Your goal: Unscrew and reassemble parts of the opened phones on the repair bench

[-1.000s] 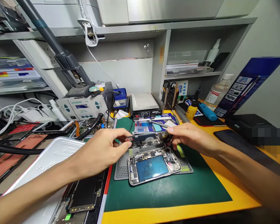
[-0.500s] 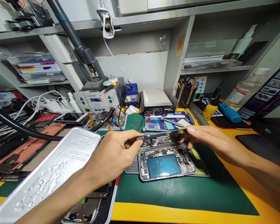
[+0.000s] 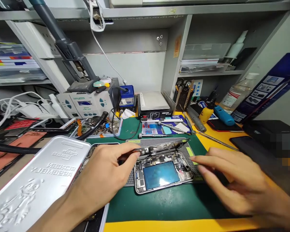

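Observation:
My left hand (image 3: 111, 170) pinches the left end of a phone screen (image 3: 163, 147), which is tilted up on its edge behind the opened phone. The phone body (image 3: 164, 174) lies on a grey perforated mat (image 3: 128, 182), its inner parts and a dark blue battery bared and shining. Whether a cable joins screen and body I cannot tell. To the right of the phone my right hand (image 3: 232, 180) hovers with thumb and fingers apart, touching neither the screen nor the body.
A silver screen-assembly tray (image 3: 50, 167) stands at left. Behind are a hot air station (image 3: 87, 103), a box of small parts (image 3: 116, 127), a heating plate (image 3: 154, 106) and screwdrivers (image 3: 154, 135). A yellow bottle (image 3: 204, 115) and a clear bottle (image 3: 238, 93) stand at right.
My right hand has let go of the screen's right end and drawn back toward me. The left hand still holds the other end. The view has shifted to the right.

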Action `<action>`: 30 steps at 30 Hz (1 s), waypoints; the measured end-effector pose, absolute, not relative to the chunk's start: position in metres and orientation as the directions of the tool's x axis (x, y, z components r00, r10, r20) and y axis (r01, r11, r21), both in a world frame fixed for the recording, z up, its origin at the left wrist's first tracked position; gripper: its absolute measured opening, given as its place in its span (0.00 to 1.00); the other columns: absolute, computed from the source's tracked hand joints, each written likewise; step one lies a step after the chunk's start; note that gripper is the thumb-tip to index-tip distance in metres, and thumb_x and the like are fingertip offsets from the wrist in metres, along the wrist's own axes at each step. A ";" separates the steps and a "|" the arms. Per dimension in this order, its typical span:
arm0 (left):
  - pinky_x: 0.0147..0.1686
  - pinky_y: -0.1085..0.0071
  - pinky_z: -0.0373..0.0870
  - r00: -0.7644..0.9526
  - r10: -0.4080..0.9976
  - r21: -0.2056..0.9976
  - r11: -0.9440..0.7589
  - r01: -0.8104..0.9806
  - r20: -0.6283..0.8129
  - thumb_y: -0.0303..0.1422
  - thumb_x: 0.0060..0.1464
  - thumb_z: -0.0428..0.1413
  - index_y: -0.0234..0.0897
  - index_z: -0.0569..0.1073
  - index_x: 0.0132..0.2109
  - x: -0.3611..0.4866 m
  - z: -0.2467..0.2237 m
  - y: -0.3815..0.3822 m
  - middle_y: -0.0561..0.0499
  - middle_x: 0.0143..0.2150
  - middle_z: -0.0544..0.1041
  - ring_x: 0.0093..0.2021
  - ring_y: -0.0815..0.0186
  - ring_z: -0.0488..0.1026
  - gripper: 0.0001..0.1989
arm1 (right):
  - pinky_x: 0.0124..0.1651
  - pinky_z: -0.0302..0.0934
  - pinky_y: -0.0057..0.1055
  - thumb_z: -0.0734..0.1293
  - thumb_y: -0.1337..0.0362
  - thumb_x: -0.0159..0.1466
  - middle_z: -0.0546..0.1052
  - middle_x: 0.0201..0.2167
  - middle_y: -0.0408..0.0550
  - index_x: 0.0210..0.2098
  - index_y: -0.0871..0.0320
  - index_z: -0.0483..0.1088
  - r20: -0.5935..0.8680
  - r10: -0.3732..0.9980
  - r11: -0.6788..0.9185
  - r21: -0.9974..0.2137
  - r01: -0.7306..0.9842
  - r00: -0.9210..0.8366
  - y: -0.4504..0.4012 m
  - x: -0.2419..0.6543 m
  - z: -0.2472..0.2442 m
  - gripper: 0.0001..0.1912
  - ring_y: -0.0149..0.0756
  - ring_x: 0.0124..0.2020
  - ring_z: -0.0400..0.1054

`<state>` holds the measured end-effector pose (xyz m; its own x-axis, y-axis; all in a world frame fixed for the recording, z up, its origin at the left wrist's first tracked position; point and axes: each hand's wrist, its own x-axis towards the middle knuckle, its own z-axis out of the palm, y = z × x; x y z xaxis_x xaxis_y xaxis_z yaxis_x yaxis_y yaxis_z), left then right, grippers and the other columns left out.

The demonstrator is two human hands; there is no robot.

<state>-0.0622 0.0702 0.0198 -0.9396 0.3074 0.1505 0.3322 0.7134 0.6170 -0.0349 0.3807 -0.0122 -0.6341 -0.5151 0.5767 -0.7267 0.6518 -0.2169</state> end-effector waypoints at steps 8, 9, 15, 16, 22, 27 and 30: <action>0.42 0.76 0.73 -0.929 0.302 0.549 0.750 0.369 0.212 0.48 0.60 0.57 0.55 0.80 0.48 -0.057 0.015 0.068 0.62 0.47 0.84 0.41 0.63 0.80 0.13 | 0.27 0.48 0.34 0.61 0.71 0.66 0.67 0.27 0.46 0.54 0.60 0.69 0.361 -0.692 0.679 0.032 -0.734 -0.625 0.380 -0.045 -0.014 0.17 0.37 0.25 0.59; 0.43 0.76 0.73 -0.924 0.306 0.541 0.749 0.382 0.229 0.48 0.60 0.57 0.56 0.80 0.48 -0.057 0.015 0.069 0.62 0.47 0.84 0.41 0.63 0.81 0.12 | 0.27 0.48 0.35 0.61 0.71 0.67 0.67 0.27 0.46 0.54 0.60 0.70 0.339 -0.705 0.677 0.061 -0.733 -0.623 0.380 -0.047 -0.013 0.17 0.37 0.25 0.60; 0.42 0.75 0.74 -0.894 0.324 0.494 0.749 0.442 0.310 0.45 0.59 0.59 0.55 0.81 0.47 -0.057 0.010 0.073 0.61 0.45 0.84 0.40 0.63 0.81 0.11 | 0.28 0.46 0.37 0.59 0.71 0.67 0.69 0.28 0.48 0.54 0.63 0.71 0.268 -0.732 0.672 0.129 -0.729 -0.627 0.377 -0.054 -0.013 0.19 0.40 0.25 0.60; 0.43 0.74 0.74 -0.891 0.328 0.491 0.747 0.448 0.313 0.45 0.59 0.59 0.55 0.81 0.47 -0.057 0.010 0.072 0.61 0.45 0.84 0.40 0.63 0.81 0.10 | 0.28 0.46 0.37 0.59 0.71 0.66 0.69 0.28 0.48 0.55 0.63 0.71 0.257 -0.732 0.673 0.124 -0.729 -0.631 0.377 -0.055 -0.013 0.19 0.40 0.25 0.60; 0.42 0.75 0.74 -0.878 0.349 0.478 0.740 0.473 0.328 0.44 0.60 0.59 0.55 0.80 0.47 -0.058 0.009 0.070 0.62 0.45 0.84 0.40 0.64 0.81 0.10 | 0.29 0.49 0.37 0.59 0.73 0.65 0.71 0.31 0.50 0.55 0.64 0.72 0.202 -0.727 0.675 0.035 -0.737 -0.656 0.376 -0.057 -0.010 0.21 0.41 0.28 0.63; 0.43 0.78 0.73 -0.858 0.359 0.470 0.724 0.504 0.367 0.41 0.60 0.59 0.54 0.80 0.47 -0.058 0.009 0.070 0.62 0.45 0.84 0.40 0.66 0.81 0.09 | 0.30 0.51 0.37 0.59 0.73 0.63 0.72 0.32 0.50 0.54 0.63 0.72 0.189 -0.723 0.678 0.010 -0.735 -0.664 0.375 -0.058 -0.009 0.22 0.41 0.28 0.63; 0.43 0.78 0.74 -0.843 0.370 0.472 0.706 0.528 0.390 0.41 0.60 0.59 0.53 0.80 0.46 -0.058 0.009 0.071 0.62 0.45 0.84 0.39 0.66 0.81 0.09 | 0.29 0.50 0.36 0.59 0.73 0.63 0.72 0.32 0.51 0.55 0.63 0.72 0.174 -0.725 0.679 0.024 -0.733 -0.666 0.376 -0.058 -0.010 0.22 0.41 0.28 0.63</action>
